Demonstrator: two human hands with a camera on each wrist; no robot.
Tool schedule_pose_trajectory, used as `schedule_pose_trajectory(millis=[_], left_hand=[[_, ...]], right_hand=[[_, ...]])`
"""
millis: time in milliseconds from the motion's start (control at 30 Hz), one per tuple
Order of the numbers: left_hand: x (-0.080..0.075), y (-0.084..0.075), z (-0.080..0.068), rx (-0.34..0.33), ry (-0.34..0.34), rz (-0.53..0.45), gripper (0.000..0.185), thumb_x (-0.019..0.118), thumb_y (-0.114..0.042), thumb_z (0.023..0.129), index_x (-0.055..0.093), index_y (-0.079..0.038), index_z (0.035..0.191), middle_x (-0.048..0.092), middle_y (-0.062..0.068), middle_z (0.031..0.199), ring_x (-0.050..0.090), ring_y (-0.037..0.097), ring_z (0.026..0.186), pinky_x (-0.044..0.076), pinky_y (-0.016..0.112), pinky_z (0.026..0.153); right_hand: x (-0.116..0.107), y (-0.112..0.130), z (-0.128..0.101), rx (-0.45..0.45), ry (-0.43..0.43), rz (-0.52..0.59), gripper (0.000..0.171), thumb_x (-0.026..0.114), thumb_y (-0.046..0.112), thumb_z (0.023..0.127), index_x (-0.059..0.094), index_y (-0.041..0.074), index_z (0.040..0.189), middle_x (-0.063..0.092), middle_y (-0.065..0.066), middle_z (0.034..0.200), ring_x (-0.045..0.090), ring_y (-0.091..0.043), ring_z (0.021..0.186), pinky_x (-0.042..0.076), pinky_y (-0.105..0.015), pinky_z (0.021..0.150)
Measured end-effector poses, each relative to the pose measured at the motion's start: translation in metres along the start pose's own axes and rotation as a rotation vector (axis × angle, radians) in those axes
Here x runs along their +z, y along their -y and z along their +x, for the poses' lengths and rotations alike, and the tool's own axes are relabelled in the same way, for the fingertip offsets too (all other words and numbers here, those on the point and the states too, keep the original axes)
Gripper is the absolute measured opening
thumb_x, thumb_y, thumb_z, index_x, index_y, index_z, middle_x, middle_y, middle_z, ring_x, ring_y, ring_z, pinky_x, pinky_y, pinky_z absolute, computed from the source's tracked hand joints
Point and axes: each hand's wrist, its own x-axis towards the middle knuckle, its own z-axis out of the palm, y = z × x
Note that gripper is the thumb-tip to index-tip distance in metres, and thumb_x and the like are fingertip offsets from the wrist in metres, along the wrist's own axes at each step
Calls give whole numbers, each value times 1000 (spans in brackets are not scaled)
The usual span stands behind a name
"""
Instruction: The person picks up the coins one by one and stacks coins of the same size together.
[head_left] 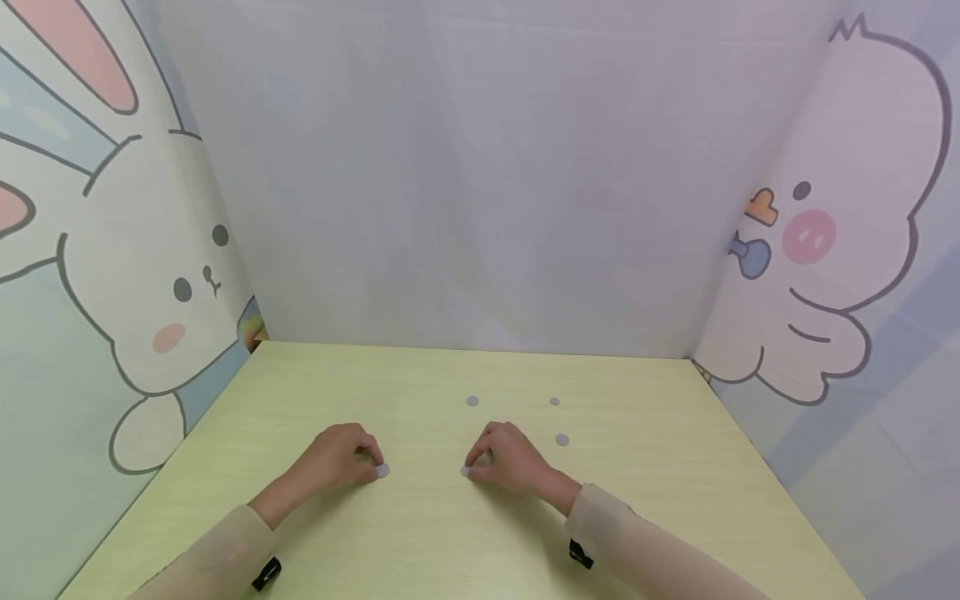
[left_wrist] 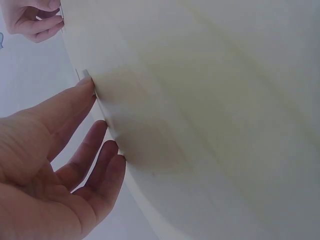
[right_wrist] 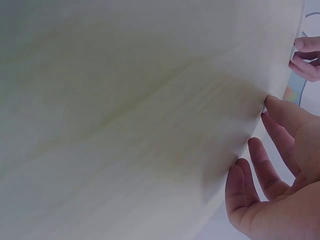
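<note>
My left hand (head_left: 343, 457) is low over the table, thumb and index finger pinching the edge of a small grey disc (head_left: 383, 471). In the left wrist view that disc (left_wrist: 85, 73) appears as a thin edge at the thumb tip, and the other fingertips touch the tabletop. A short way to the right, my right hand (head_left: 513, 460) pinches a second small grey disc (head_left: 466, 472) between thumb and index finger. Its fingers partly cover this disc. Both discs are at or very near the table surface, roughly level with each other.
Beyond my right hand lie three more grey discs: one (head_left: 472, 401) straight behind it, another (head_left: 555, 402) farther right, and a third (head_left: 562, 439) nearer me. The pale wooden table (head_left: 360, 375) ends at a plain cloth backdrop (head_left: 480, 183), with cartoon-printed cloth on both sides.
</note>
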Motion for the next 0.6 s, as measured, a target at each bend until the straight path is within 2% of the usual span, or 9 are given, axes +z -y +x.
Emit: schedule_pose_trajectory(millis=[600], left_hand=[[-1,0,-1,28,-2,-7,13,91,-18,85,79,-23,85,67,-9,90,57,14,85,49,38,79]], right_hand=[[-1,-1,1,-16,-3,6,4,90,21,87,86,20,89,71,10,90,60,-12,91,48,-31,86]])
